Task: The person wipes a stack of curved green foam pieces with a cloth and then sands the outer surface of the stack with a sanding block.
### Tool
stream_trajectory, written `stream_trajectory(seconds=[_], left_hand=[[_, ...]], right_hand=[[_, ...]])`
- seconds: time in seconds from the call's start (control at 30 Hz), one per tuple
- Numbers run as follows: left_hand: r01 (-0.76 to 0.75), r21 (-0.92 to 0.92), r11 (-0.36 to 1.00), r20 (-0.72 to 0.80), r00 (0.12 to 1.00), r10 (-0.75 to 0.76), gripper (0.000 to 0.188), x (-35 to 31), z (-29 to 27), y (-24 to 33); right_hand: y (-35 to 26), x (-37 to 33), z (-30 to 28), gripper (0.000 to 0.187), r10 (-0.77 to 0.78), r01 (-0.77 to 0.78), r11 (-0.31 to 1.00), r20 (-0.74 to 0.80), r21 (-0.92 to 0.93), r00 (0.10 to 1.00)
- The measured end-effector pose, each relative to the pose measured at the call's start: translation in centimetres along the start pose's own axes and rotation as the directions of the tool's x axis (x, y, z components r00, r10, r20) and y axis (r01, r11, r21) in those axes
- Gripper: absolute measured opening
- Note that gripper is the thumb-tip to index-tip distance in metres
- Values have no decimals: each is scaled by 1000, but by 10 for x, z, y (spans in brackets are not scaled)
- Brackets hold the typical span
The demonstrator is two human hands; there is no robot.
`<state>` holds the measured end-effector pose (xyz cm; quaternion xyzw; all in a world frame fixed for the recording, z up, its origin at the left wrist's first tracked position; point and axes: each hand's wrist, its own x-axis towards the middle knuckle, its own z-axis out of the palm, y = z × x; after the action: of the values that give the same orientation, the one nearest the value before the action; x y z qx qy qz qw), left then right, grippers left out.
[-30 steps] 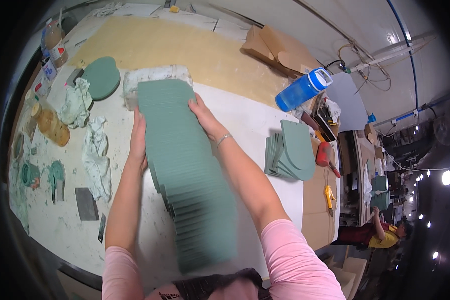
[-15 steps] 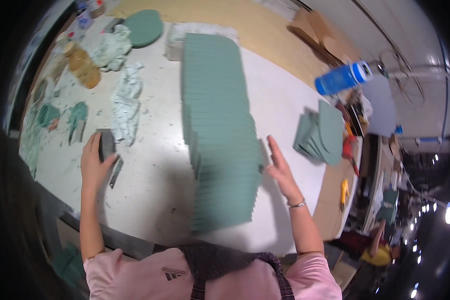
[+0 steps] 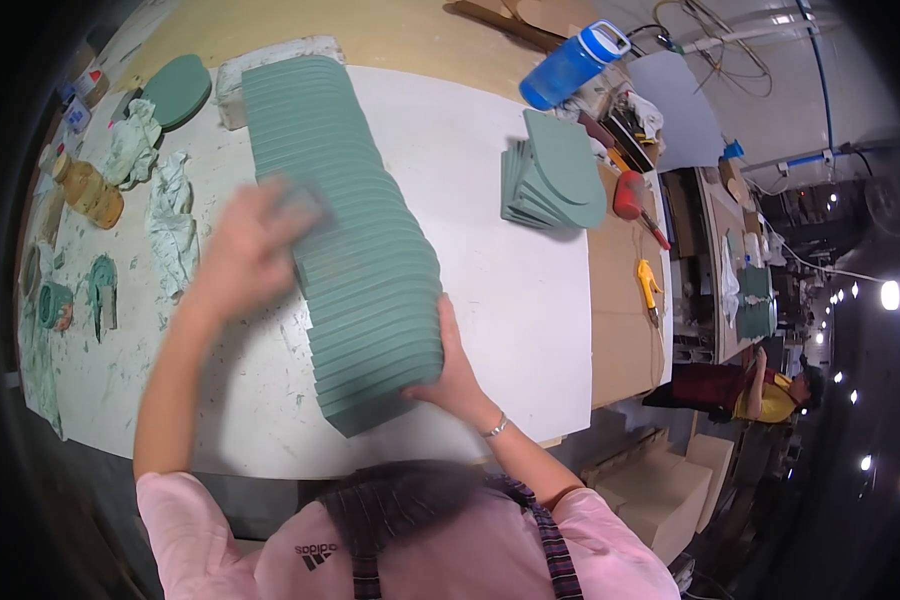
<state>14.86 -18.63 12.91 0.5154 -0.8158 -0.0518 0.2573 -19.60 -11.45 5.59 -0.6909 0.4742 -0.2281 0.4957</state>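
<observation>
A long row of overlapping green flat pieces [image 3: 355,215], with rounded right-hand edges, runs from the far left of the table toward me. My left hand [image 3: 250,250], smeared by motion, is closed around a dark grey block [image 3: 303,208] over the row's left edge. Whether the block touches the pieces is hard to tell. At the row's near right corner, my right hand [image 3: 457,375] braces the pieces, fingers along the side and thumb around the near end.
A white block [image 3: 228,88] stands behind the row's far end. Left lie crumpled cloths [image 3: 173,225], an amber bottle [image 3: 90,190] and a green-smeared brush [image 3: 102,290]. Right are more green pieces [image 3: 555,170], a blue bottle [image 3: 573,65], a red mallet [image 3: 630,195] and a yellow-handled tool [image 3: 650,285].
My left hand has lifted the dark grey block off the table and carried it right, over the row. My right hand has come in against the row's near end. The whole view has shifted.
</observation>
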Motion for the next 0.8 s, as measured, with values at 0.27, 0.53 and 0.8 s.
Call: stream_trajectory(seconds=[0.27,0.53,0.8], left_hand=[[-219,43,975,40,975,218,53,24,26,18],[-268,-99,958,-10,963,268,54,26,10,46],[322,-247,914,-323,862,-391,55,-19,18,-15]], right_hand=[[13,-4,0,141,-49,57,991,-67,119,997],[18,12,-20,109,19,59,868,-153,493,988],[10,150,-41,95,-2,-18,820,34,573,999]])
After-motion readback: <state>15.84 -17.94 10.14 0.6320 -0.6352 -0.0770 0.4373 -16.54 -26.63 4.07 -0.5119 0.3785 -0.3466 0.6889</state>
